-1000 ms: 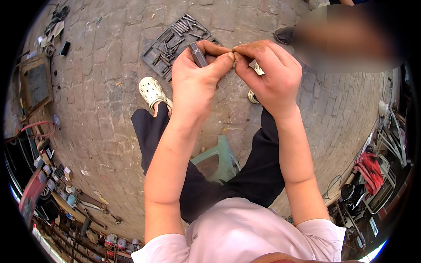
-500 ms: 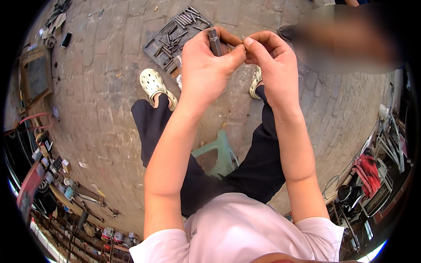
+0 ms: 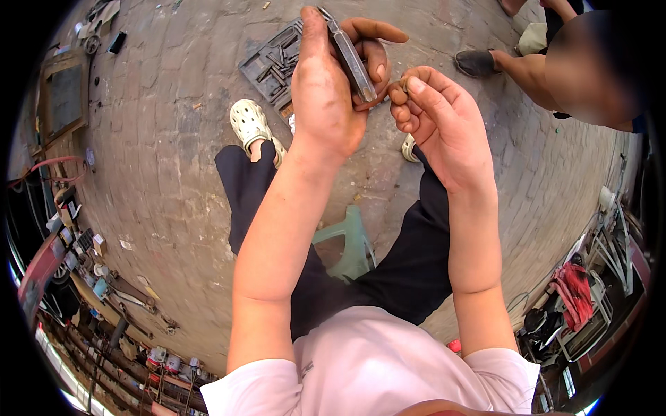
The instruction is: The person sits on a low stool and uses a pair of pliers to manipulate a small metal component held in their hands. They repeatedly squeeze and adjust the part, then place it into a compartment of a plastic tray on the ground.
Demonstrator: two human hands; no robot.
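Holding a dark metal tool (image 3: 352, 64), the left hand (image 3: 328, 97)

Bright daylight, soft shadows, edges bent, rim black

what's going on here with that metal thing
A person's left hand holds a dark metal bar slanting across the palm. The right hand is closed in a pinch close by, clear of the bar; whether it grips something small is unclear. Beyond them, a tray of metal pieces lies on the floor.
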